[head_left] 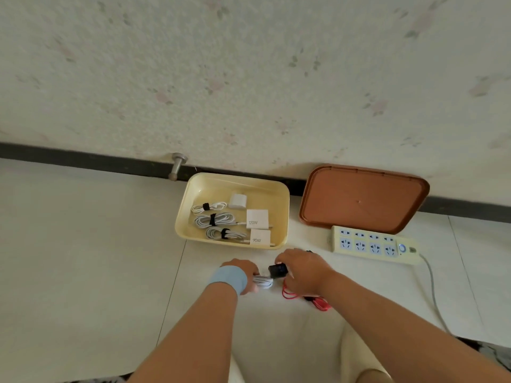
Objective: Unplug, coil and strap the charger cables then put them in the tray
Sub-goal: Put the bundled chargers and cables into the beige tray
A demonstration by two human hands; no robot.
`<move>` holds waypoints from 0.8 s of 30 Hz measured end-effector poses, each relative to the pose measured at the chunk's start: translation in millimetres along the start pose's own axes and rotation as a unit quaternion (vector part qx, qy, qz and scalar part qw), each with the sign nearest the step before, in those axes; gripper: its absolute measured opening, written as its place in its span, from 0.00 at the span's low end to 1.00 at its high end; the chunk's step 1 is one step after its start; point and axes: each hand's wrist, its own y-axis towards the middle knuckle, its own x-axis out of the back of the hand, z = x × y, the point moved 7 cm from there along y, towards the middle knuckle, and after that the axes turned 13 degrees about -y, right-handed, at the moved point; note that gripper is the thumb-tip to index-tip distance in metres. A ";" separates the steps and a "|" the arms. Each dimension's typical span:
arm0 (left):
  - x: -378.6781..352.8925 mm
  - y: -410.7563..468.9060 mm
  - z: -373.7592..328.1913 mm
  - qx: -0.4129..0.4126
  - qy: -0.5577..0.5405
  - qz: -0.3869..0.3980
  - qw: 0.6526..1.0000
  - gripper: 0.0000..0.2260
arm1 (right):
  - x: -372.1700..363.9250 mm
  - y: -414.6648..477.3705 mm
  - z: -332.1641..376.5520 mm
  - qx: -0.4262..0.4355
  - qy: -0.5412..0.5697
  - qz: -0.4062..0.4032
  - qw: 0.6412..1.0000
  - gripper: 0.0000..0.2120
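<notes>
Left hand (243, 268) grips a coiled white cable (263, 282) just in front of the yellow tray (284, 217), probably bunching the loops for strapping. Right hand (301, 269) pinches a black piece (278, 270) at the coil; strap or plug, can't tell. A red cable (318, 301) lies loose nearer the person than the tray. Three strapped coils (214, 220) are inside the tray.

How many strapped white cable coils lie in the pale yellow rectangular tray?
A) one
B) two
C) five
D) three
D: three white cable coils, each bound by a black strap, lie side by side in the pale yellow rectangular tray.
</notes>
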 end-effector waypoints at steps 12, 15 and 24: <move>38.1 -18.2 -22.8 -0.012 -0.218 0.008 0.976 0.12 | -13.1 -10.0 -44.8 -0.064 -0.196 0.051 0.977 0.29; 44.7 -24.8 -21.8 -0.030 -0.242 -0.009 0.970 0.07 | -20.3 -9.6 -34.3 -0.032 -0.232 0.074 0.969 0.28; 49.9 -32.3 -11.7 -0.019 -0.308 -0.038 0.951 0.09 | -26.9 -16.8 -17.5 0.026 -0.309 0.065 0.949 0.29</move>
